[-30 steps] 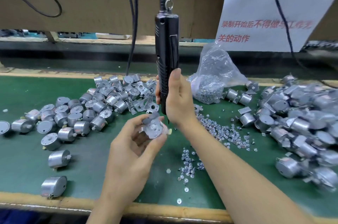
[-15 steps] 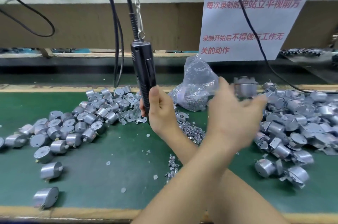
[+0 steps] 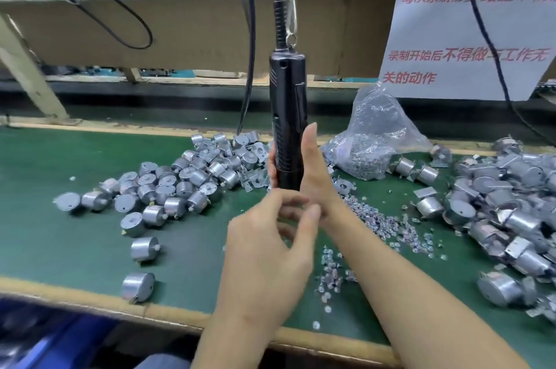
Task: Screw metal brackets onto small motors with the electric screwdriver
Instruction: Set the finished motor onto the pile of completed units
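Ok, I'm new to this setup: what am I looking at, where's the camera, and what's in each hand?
There is no machine here: a person works with bare hands, and the single picture comes from a camera on their head, looking forward and down. The right hand grips a black electric screwdriver, which is upright and hangs from a clip and cable above. The left hand hovers in front, fingers loosely curled, with nothing visible in it. On the green mat lie bare motors on the left, motors with brackets on the right, loose screws between, and a clear bag of small metal parts behind.
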Demonstrator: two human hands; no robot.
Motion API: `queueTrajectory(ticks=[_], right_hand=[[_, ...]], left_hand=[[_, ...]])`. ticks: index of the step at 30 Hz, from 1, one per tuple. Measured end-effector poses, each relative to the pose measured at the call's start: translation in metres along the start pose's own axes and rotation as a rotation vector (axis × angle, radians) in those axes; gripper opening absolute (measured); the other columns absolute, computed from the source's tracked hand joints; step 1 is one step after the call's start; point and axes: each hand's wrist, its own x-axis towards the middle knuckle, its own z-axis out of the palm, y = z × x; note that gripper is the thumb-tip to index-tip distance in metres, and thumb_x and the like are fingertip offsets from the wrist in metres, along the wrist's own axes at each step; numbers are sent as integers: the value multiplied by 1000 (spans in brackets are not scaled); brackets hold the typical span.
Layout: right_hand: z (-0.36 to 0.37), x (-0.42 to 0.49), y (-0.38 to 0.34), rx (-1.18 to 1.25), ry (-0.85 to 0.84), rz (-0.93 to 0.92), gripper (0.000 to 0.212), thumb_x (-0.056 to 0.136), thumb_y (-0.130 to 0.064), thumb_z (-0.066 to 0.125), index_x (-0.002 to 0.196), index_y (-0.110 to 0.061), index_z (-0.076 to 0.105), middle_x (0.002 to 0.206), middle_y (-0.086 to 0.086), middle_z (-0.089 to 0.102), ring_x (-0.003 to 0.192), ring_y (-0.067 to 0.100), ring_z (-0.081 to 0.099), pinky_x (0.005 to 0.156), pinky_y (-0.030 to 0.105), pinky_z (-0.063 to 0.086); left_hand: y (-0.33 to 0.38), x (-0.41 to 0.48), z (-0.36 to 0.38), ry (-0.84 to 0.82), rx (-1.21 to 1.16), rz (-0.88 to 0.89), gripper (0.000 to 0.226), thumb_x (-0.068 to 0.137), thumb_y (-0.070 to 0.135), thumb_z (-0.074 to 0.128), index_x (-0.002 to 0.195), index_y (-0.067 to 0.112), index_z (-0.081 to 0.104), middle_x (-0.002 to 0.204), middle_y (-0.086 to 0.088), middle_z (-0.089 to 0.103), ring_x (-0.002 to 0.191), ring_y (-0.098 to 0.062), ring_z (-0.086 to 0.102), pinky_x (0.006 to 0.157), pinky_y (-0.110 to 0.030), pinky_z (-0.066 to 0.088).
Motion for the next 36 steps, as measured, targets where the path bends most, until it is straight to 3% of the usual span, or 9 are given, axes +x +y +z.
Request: queueTrajectory(ticks=[2, 4, 7, 11, 16, 20, 24, 28, 36], right_hand=[[3, 5, -1, -8, -14, -107, 92, 57, -101, 50, 81, -12, 55, 62, 3, 54, 54, 19, 47, 57, 30, 43], [5, 9, -5, -28, 1, -126, 93, 56, -101, 49, 81, -12, 54, 60, 3, 53, 52, 20, 47, 57, 32, 43], [-3, 11, -2, -63, 27, -144, 92, 56, -101, 48, 78, -12, 54, 59, 3, 52, 49, 21, 50, 56, 31, 48], [-11, 14, -3, -219, 153, -185, 89, 58, -102, 36, 72, -16, 55, 60, -1, 55, 46, 17, 49, 51, 30, 47], [-22, 17, -2, -172, 207, -178, 84, 57, -103, 37, 67, -22, 57, 57, 1, 52, 43, 18, 43, 49, 28, 42], [-29, 19, 0, -143, 171, -176, 82, 60, -102, 37, 65, -23, 56, 55, 2, 48, 41, 18, 39, 48, 26, 39], [-34, 20, 5, -100, 97, -137, 86, 63, -101, 38, 69, -16, 52, 56, 4, 45, 41, 19, 36, 48, 26, 37], [-35, 21, 9, -88, 68, -119, 89, 63, -101, 39, 72, -13, 51, 57, 4, 45, 41, 19, 36, 46, 25, 37], [-35, 21, 12, -59, 48, -106, 86, 62, -101, 42, 70, -16, 53, 56, 4, 44, 41, 19, 36, 46, 24, 37]], left_hand=[[-22, 1, -24, 88, 139, -73, 7, 86, 33, 70, 92, 30, 67, 80, 20, 67, 77, 0, 64, 66, -9, 45], [-42, -2, -39, 125, 314, -153, 15, 85, 34, 69, 99, 27, 67, 88, 16, 66, 83, -5, 62, 78, -24, 49], [-67, -9, -66, 201, 595, -275, 31, 84, 36, 69, 110, 20, 65, 104, -1, 62, 99, -28, 55, 89, -40, 42], [-86, -18, -101, 215, 833, -532, 51, 79, 45, 73, 119, 15, 61, 113, -20, 58, 105, -42, 49, 85, -47, 41], [-98, -21, -120, 89, 891, -673, 47, 83, 52, 67, 110, 14, 63, 100, -10, 71, 102, -36, 61, 77, -42, 46], [-98, -18, -116, 117, 878, -616, 25, 83, 41, 72, 94, 18, 72, 88, -10, 73, 95, -38, 62, 74, -39, 46], [-94, -17, -103, 208, 678, -405, 20, 79, 34, 79, 90, 19, 71, 64, 14, 59, 80, -28, 66, 72, -34, 43], [-92, -14, -76, 195, 533, -94, 24, 74, 20, 84, 93, 17, 69, 82, 8, 63, 65, -13, 59, 70, -22, 40], [-94, -19, -29, -105, 476, 105, 32, 66, 13, 89, 90, 15, 68, 93, 6, 59, 88, -17, 53, 83, -13, 34]])
